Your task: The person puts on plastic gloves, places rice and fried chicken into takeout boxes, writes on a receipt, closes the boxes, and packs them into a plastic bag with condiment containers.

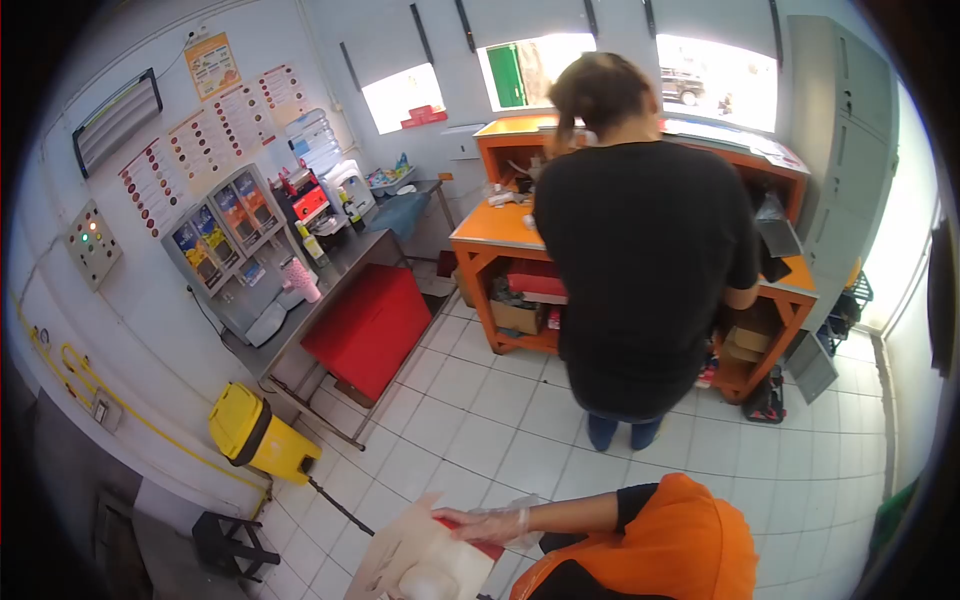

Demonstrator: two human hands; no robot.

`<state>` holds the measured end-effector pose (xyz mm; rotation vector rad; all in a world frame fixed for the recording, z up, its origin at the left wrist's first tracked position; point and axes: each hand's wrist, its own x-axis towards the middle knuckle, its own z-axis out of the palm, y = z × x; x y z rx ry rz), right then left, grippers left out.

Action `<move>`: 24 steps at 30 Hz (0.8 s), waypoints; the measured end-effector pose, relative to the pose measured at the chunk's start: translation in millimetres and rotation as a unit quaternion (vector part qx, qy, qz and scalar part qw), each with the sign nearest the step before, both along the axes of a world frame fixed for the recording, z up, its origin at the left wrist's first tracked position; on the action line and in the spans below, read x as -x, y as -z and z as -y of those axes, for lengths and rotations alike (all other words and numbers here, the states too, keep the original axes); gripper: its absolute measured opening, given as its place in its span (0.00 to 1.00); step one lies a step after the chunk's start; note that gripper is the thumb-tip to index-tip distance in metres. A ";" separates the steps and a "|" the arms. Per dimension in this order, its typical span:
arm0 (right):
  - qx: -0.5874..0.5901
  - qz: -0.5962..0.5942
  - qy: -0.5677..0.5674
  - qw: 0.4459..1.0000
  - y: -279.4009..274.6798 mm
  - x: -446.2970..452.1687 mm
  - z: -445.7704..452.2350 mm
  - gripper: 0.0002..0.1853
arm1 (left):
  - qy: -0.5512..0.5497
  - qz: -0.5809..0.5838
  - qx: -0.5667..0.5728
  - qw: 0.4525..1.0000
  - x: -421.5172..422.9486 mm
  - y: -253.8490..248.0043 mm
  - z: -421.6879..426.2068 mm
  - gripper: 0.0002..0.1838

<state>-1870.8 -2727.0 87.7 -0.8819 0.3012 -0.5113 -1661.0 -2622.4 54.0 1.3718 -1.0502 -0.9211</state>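
Note:
My right hand [480, 524] reaches in from the lower right in a loose, clear plastic glove. Its fingers are closed on the upper edge of a pale printed cardboard box [385, 548], which the bottom of the view cuts off. A red patch [490, 550] shows just under the hand, beside the box. On the box's near side is a rounded whitish shape [430, 578], too unclear to name. I cannot see my left hand. An orange sleeve [690, 530] with a black cuff covers my right upper arm.
A person in a black shirt [645, 250] stands facing away at an orange counter [505, 225]. Along the left wall are a metal table [345, 262] with drink dispensers [225, 230], a red chest [370, 330], a yellow bin [262, 435] and a black stool [232, 545]. Grey lockers [850, 150] stand right.

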 end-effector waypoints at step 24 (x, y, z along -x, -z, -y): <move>-0.100 -0.048 -0.642 0.759 24.5 -727.4 124.8 0.44 | -0.655 -0.410 0.326 0.545 -433.4 72.3 -54.6 0.27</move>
